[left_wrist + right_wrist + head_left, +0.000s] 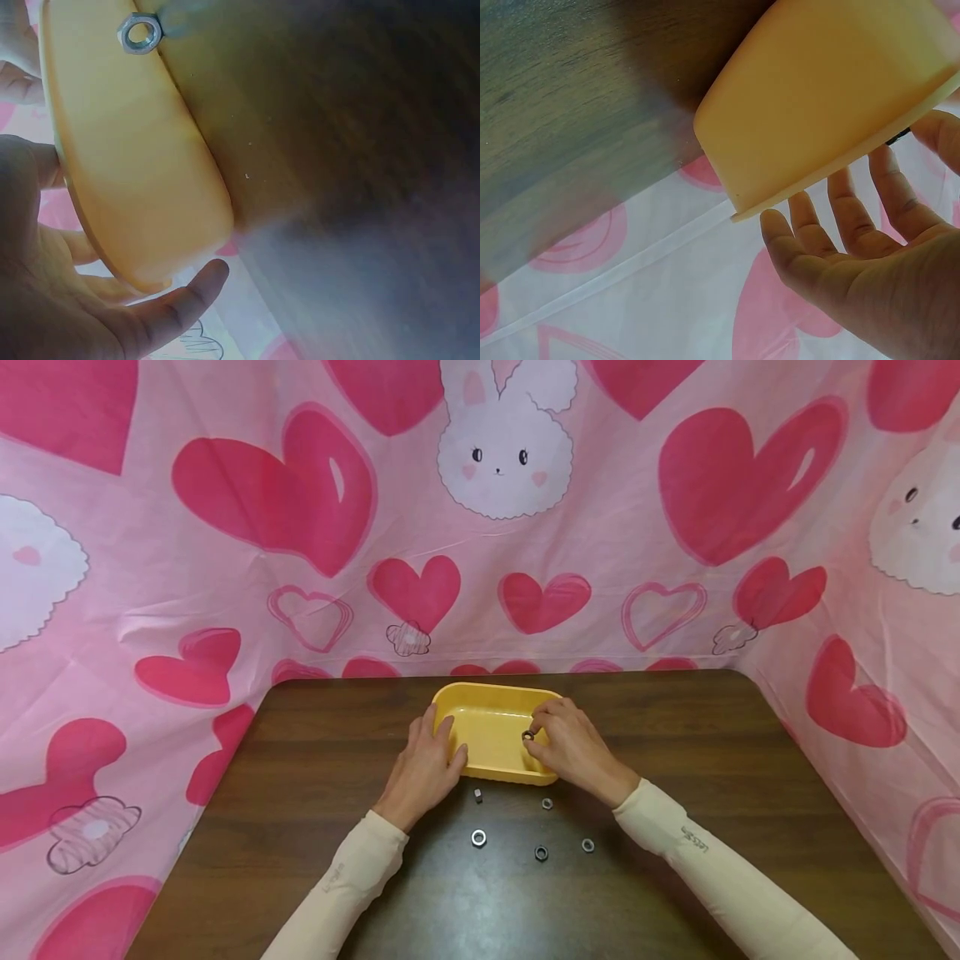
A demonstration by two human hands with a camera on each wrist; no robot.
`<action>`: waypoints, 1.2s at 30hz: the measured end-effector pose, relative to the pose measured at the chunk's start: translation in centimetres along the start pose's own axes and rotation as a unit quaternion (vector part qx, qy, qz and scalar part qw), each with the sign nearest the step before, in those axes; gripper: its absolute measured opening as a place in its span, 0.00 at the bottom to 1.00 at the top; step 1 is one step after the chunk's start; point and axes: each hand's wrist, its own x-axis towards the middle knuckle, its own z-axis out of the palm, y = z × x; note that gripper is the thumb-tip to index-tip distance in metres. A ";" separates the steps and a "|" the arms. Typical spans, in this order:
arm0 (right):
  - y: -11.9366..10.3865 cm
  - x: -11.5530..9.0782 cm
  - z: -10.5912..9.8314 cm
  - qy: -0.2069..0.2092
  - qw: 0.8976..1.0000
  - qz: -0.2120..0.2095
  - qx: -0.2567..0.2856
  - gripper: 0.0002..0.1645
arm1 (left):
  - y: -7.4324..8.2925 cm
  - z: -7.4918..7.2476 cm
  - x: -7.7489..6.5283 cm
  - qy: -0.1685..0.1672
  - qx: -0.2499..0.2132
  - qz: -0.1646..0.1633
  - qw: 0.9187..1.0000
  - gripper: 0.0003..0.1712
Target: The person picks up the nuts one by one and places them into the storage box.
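A yellow tray lies toward the back of the table. My left hand holds its left end, with fingers on both sides of the rim in the left wrist view. My right hand pinches a dark nut between thumb and index finger, over the tray's right part. Only a black edge of that nut shows past the rim in the right wrist view. In front of the tray lie several nuts, among them a silver one, a dark one and one standing on its side.
Two further grey nuts, one near the tray's front right and one farther right, sit on the brown wooden table. Pink cloth printed with hearts and rabbits hangs behind and along both sides of it.
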 end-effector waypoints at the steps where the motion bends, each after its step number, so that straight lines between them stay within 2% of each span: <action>1: 0.0 0.1 0.0 -0.001 1.000 0.000 -0.001 0.11 | 0.0 0.0 0.0 -0.001 0.001 0.001 1.000 0.38; 15: -0.2 0.8 1.0 0.000 1.000 -0.014 -0.013 0.10 | -0.2 0.1 -0.1 0.007 -0.004 -0.001 1.000 0.37; 23: -0.6 1.0 1.5 -0.020 1.000 -0.003 -0.008 0.10 | -0.4 0.6 -0.1 0.009 -0.003 0.001 1.000 0.37; 29: -0.7 1.4 2.0 -0.025 1.000 -0.002 -0.013 0.11 | -0.4 0.6 -0.1 0.005 -0.008 -0.003 1.000 0.37; 36: -0.8 2.0 2.1 -0.038 0.999 0.017 -0.013 0.12 | -0.4 0.5 0.0 0.005 -0.003 -0.004 1.000 0.37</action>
